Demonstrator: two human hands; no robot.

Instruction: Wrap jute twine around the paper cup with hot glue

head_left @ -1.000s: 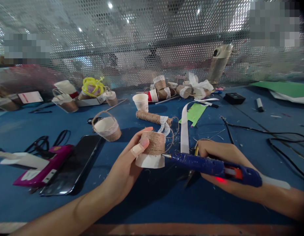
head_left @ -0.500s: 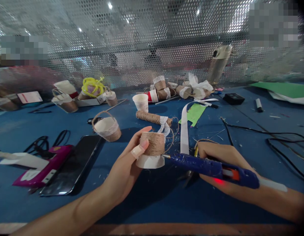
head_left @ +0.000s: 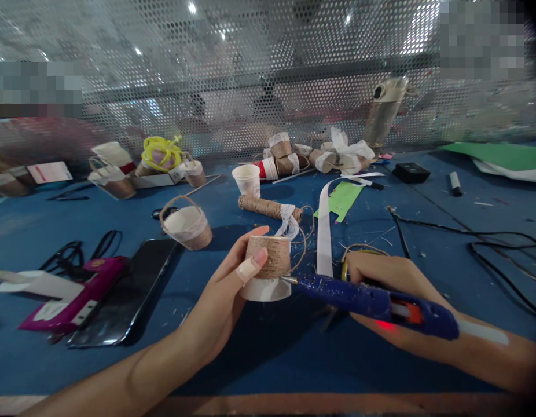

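Note:
My left hand (head_left: 224, 289) is closed round a paper cup (head_left: 270, 291) wrapped in brown twine (head_left: 274, 258), with its white rim facing down. A bandage sits on the thumb. My right hand (head_left: 393, 284) grips a blue glue gun (head_left: 350, 298), whose metal tip touches the cup at the lower edge of the twine. From the cup's right side a strand of twine curves up towards a twine roll (head_left: 263, 207) behind it, on which a bundle of white lace (head_left: 289, 220) lies.
A small basket (head_left: 190, 226), black phone (head_left: 124, 289) and magenta device (head_left: 77, 295) lie left. White ribbon (head_left: 324, 231) and green paper (head_left: 344, 200) lie behind the glue gun. Wrapped cups (head_left: 287, 164) and a bottle (head_left: 385, 110) stand near the mesh screen (head_left: 233, 75); black cables (head_left: 450, 230) run right.
The glue gun's tip has shifted slightly left along the twine's lower edge. My left thumb has moved a little to the right across the twine.

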